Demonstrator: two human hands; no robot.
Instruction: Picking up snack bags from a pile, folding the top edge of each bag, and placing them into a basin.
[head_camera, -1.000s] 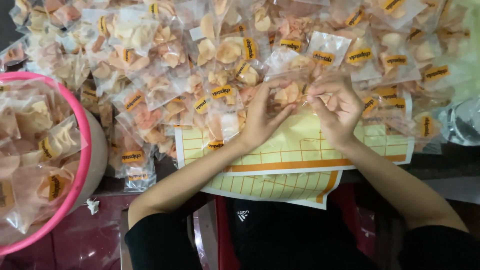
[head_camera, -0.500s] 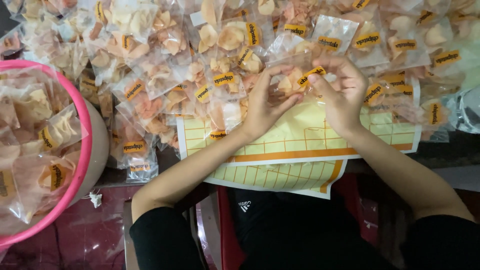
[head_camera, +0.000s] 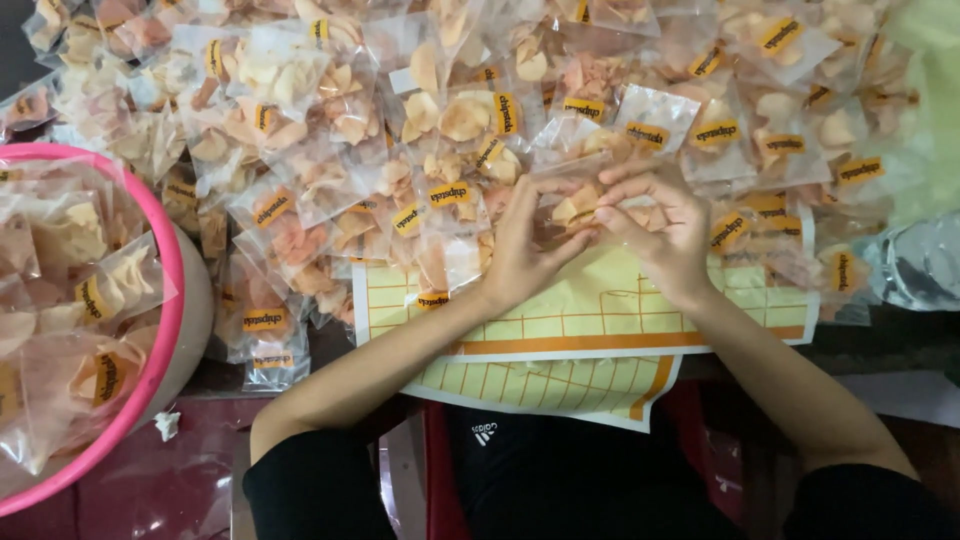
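I held one small clear plastic packet of pale, folded crackers (head_camera: 578, 205) between both hands, just above the far edge of the yellow paper sheet with an orange grid (head_camera: 600, 300). It sat at the near rim of the heap, close enough that I could work on it without reaching, which I judged was why I had brought it there.

My left hand (head_camera: 525, 245) lay palm inward, fingers curled up and over the packet's left side, thumb pressed against its near edge. My right hand (head_camera: 655, 220) came in from the other side, fingers bent and tips meeting the packet's top and right corner. Both grips were pinches on the same packet, fingers close together rather than spread. The film hid exactly where my thumbs met, so I could not tell how tightly I squeezed.

Both forearms ran up from my lap in a narrow V, wrists resting on or just over the paper sheet, elbows drawn in by my black sleeves.

Beyond my fingers spread the big pile of identical clear cracker packets with small yellow labels (head_camera: 450, 110), some holding cream pieces, some pinkish-orange. To my left stood a round basin with a pink rim (head_camera: 172, 300), already loaded with more packets. At the far right edge lay a crumpled, shiny transparent bag (head_camera: 915, 260), well apart from my hands.
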